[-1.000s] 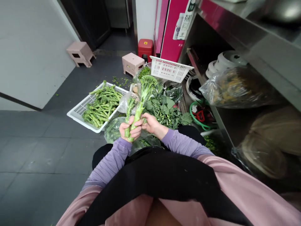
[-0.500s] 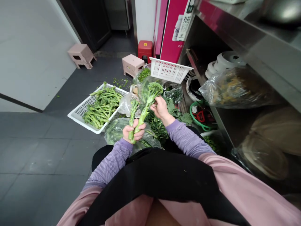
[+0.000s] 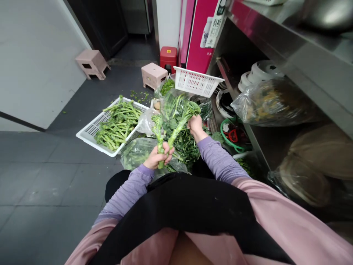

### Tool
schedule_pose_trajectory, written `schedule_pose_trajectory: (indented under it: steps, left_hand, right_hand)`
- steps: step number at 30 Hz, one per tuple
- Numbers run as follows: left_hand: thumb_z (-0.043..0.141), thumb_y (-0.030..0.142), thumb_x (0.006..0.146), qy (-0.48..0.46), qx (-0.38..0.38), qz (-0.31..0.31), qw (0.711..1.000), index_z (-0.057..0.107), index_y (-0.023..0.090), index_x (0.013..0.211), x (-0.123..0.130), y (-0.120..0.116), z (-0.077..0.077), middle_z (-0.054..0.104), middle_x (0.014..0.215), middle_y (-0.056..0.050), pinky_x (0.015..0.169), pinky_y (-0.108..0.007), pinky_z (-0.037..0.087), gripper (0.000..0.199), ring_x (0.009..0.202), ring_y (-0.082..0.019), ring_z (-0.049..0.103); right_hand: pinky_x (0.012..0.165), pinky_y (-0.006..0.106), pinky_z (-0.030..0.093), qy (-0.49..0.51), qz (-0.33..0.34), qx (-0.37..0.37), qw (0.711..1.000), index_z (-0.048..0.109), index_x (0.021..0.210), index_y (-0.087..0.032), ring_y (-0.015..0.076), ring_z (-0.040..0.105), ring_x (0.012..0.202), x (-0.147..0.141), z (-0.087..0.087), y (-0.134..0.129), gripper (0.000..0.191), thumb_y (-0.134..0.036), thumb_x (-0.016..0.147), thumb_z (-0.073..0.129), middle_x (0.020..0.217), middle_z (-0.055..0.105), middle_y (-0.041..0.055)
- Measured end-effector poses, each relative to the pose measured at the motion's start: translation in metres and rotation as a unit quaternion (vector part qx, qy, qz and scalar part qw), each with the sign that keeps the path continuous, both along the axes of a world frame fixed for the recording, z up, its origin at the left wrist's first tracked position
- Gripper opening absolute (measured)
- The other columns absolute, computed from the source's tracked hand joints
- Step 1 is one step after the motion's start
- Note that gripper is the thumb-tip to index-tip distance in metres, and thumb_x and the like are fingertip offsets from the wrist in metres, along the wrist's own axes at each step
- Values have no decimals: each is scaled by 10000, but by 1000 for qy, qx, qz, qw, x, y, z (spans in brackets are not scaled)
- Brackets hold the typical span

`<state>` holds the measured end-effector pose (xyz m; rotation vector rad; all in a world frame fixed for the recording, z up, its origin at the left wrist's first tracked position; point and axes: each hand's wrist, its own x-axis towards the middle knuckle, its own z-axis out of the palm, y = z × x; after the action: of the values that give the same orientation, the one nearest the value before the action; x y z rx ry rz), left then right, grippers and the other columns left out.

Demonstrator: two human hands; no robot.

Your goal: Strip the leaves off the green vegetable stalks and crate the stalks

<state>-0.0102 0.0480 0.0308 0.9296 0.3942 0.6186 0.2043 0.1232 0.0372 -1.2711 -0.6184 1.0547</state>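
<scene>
My left hand (image 3: 160,156) is wrapped round the lower ends of two green broccoli stalks. The shorter stalk (image 3: 158,129) stands nearly upright, and the longer stalk (image 3: 179,127) leans right with its floret head near my right hand (image 3: 195,125). That hand's fingers are closed beside the head; what they pinch is hidden. Below it lies a heap of leafy greens (image 3: 183,145). On the left, a white basket (image 3: 91,139) holds many trimmed stalks (image 3: 118,127). A clear plastic bag (image 3: 135,152) with greens lies beside my left hand.
A white slotted basket (image 3: 197,82) sits tilted behind the greens. Pink stools (image 3: 154,74) (image 3: 93,63) and a red stool (image 3: 168,57) stand farther back. Metal shelving (image 3: 256,147) with bagged goods lines the right; a green-rimmed basket (image 3: 237,147) is near it.
The longer stalk has tilted further right. My right hand has moved slightly right and down, turning its fingers inward. My left hand has shifted a little right, still holding both stalks.
</scene>
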Motion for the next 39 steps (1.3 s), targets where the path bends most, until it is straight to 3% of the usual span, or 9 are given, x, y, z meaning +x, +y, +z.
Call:
schedule_pose_trajectory:
  steps: [4,8,13,16,19,24,27,34,39]
  left_hand:
    - [595,168,587,131,196,114,965,393,173,647,5,3,-6,458,706,12,608,-244,412,211,614,-90,475]
    - [585,147,563,291,407,165,850,510,175,619,7,7,-14,482,682,-17,761,-309,417,97,752,-168,509]
    - [594,187,570,366,471,199,778,556,182,622,7,5,-16,525,732,-61,733,-322,428,64,757,-201,514]
    - [572,181,572,346,451,180,803,536,180,615,8,3,-16,502,684,-31,738,-312,419,56,723,-176,496]
    - [552,157,576,275,384,148,869,477,172,600,10,-1,-18,454,632,9,753,-304,408,79,680,-134,467]
    - [596,218,613,21,92,77,993,363,171,673,14,-10,-14,436,741,23,492,-217,367,245,500,-43,401]
    - [638,223,610,-46,-2,41,998,342,173,689,13,-12,-7,425,775,20,407,-176,311,311,472,-32,416]
    - [651,231,603,-77,-48,-2,996,332,177,695,5,-9,-5,441,771,11,372,-166,314,336,473,-47,438]
    - [645,218,635,-63,7,1,998,368,169,692,4,-9,-6,445,775,9,393,-178,308,287,467,-43,442]
  right_hand:
    - [344,170,303,69,68,30,995,428,844,-224,54,390,384,3,9,-22,249,-289,675,599,578,488,-92]
    - [333,155,235,80,144,73,984,450,823,-214,50,413,414,-16,31,-39,345,-407,668,689,589,494,-74]
    - [340,178,209,51,138,99,984,446,675,-191,52,336,372,-22,39,-35,274,-356,712,660,444,406,-70]
    - [338,182,214,123,131,96,979,443,646,-189,61,330,368,-20,36,-33,175,-274,726,574,424,388,-62]
    - [322,173,190,221,97,61,968,428,662,-191,53,291,359,-20,34,-33,85,-192,706,500,450,382,-66]
    - [295,157,163,345,129,-33,929,372,659,-192,39,220,354,-24,35,-35,107,-107,650,436,499,401,-59]
    - [301,157,192,344,143,-23,928,382,669,-187,39,266,364,-25,37,-36,92,-113,663,435,554,456,-41]
    - [315,140,179,201,119,68,970,388,653,-190,25,313,372,-22,38,-34,225,-269,724,586,543,426,-63]
    - [285,143,139,278,94,-35,955,309,607,-205,26,239,326,-23,40,-25,283,-323,840,419,463,348,-72]
